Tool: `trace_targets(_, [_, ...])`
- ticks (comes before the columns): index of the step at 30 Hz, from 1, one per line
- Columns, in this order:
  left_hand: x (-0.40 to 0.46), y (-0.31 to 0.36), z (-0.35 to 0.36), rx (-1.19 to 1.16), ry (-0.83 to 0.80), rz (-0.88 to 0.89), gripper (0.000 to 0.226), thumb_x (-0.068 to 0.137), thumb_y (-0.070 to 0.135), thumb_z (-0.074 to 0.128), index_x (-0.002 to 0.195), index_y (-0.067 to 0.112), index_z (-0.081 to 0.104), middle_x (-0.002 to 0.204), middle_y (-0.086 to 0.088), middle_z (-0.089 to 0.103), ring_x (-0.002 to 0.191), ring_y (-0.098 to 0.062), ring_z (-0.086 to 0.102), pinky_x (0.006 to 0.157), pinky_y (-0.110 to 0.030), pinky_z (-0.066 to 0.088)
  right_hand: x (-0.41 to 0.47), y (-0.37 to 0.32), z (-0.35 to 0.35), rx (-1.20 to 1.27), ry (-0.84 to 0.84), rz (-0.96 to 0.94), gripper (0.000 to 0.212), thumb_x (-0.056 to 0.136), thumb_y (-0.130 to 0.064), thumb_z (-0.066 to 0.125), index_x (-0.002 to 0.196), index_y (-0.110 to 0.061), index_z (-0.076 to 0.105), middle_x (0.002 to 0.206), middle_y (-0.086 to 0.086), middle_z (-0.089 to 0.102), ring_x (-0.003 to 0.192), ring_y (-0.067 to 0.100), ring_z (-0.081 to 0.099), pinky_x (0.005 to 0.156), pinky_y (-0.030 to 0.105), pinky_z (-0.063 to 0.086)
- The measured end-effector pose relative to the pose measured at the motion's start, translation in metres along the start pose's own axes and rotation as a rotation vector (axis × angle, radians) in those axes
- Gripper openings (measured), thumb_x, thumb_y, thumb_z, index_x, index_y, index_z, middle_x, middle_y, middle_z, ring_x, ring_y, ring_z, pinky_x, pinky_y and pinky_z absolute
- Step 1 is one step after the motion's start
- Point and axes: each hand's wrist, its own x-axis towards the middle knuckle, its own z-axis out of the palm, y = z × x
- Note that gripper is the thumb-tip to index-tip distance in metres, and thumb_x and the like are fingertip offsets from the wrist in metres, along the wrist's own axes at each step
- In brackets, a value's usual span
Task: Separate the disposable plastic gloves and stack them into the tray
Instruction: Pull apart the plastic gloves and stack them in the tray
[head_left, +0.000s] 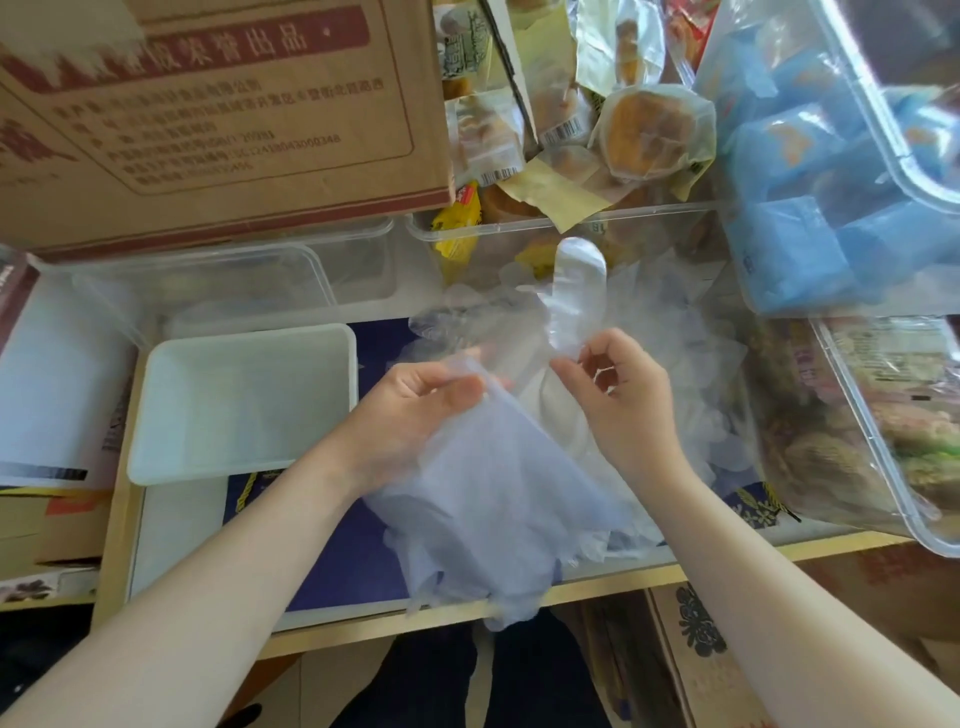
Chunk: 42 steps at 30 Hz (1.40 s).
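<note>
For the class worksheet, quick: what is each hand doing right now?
Left hand: pinches the bunch of plastic gloves.
Right hand: pinches one glove, pulling it up.

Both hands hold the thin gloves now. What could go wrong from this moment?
1. The left hand grips a whole bunch of gloves; the sheets cling, so several may go into the tray as one.
2. The right hand pinches only a thin edge; it may slip or tear.
3. The bunch hangs past the table edge; some could fall.
</note>
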Motion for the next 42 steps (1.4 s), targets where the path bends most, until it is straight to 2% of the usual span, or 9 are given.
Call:
trace_targets(5, [-0.007,0.005,0.010,-0.009,-0.122,0.029,0.020,0.070,0.037,0.072,0.083,0.023,0.078,0.129,0.016,0.058,0.120,-0.009,0.054,0.088,-0.024,0.049,-0.001,-0.011,0.013,-0.141,0.090,-0.025,0.037,0.081,-0.012,0.071,0.064,-0.027,0.041,0.062,-0.014,0.048,0.054,0.005,0.043,0.053,0.016,0.033])
trace_targets(10, [-0.006,-0.005,0.007,0.037,0.087,0.039,0.021,0.083,0.033,0.060,0.096,0.028,0.075,0.116,0.006,0.068,0.111,-0.016,0.061,0.104,-0.046,0.042,-0.003,-0.017,0.015,-0.133,0.013,-0.063,0.024,0.078,-0.016,0.074,0.076,-0.026,0.052,0.071,-0.018,0.052,0.062,0.001,0.046,0.061,0.015,0.036])
trace_targets(15, [-0.006,-0.002,-0.004,-0.101,0.235,0.087,0.025,0.080,0.027,0.054,0.091,0.018,0.075,0.102,0.007,0.072,0.093,-0.009,0.066,0.080,-0.024,0.053,-0.020,0.006,0.006,0.058,0.042,0.385,0.080,0.078,-0.032,0.072,0.143,-0.021,0.027,0.144,-0.004,0.034,0.131,0.011,0.032,0.110,0.029,0.027])
trace_targets(18, [-0.010,-0.001,-0.010,-0.139,0.274,0.106,0.026,0.081,0.028,0.051,0.088,0.023,0.076,0.094,0.012,0.073,0.086,-0.001,0.066,0.071,-0.014,0.050,-0.031,0.012,0.009,0.536,-0.051,0.732,0.066,0.080,-0.030,0.064,0.138,-0.013,0.038,0.134,0.008,0.052,0.117,0.019,0.054,0.100,0.034,0.044])
trace_targets(23, [-0.018,0.004,-0.013,-0.086,0.274,0.121,0.029,0.085,0.030,0.046,0.104,0.020,0.066,0.092,0.015,0.072,0.083,0.001,0.065,0.069,-0.013,0.050,-0.031,0.011,0.024,0.768,-0.191,0.682,0.016,0.086,-0.014,0.057,0.102,-0.014,0.061,0.100,0.000,0.067,0.092,0.017,0.060,0.080,0.027,0.049])
trace_targets(28, [-0.024,0.012,-0.014,-0.190,0.294,0.122,0.032,0.093,0.025,0.045,0.089,0.029,0.076,0.098,0.014,0.072,0.083,-0.001,0.066,0.067,-0.016,0.052,-0.011,0.005,0.034,0.781,-0.103,0.767,0.057,0.089,-0.026,0.060,0.139,-0.011,0.037,0.140,0.007,0.045,0.125,0.020,0.048,0.109,0.035,0.036])
trace_targets(30, [-0.028,0.017,-0.012,-0.251,0.287,0.113,0.032,0.092,0.027,0.046,0.086,0.032,0.077,0.104,0.013,0.071,0.088,-0.001,0.067,0.069,-0.016,0.053,-0.012,-0.002,0.038,0.838,-0.223,0.780,0.047,0.089,-0.030,0.054,0.130,-0.007,0.048,0.128,0.010,0.059,0.116,0.019,0.057,0.103,0.034,0.042])
trace_targets(34, [-0.033,0.026,-0.013,-0.282,0.282,0.077,0.025,0.092,0.029,0.047,0.100,0.023,0.070,0.105,0.008,0.071,0.093,-0.008,0.068,0.073,-0.020,0.055,-0.010,-0.018,0.042,0.900,-0.168,0.707,0.027,0.095,-0.010,0.047,0.075,-0.011,0.064,0.063,0.001,0.067,0.054,0.010,0.063,0.052,0.018,0.050])
trace_targets(42, [-0.005,0.013,-0.055,0.352,0.832,0.188,0.030,0.095,0.023,0.052,0.066,0.016,0.052,0.063,-0.002,0.043,0.060,-0.009,0.036,0.059,-0.029,0.031,0.012,-0.029,-0.006,0.296,0.200,0.610,0.036,0.097,-0.013,0.043,0.060,-0.010,0.048,0.035,-0.004,0.046,0.027,0.007,0.033,0.034,0.013,0.023])
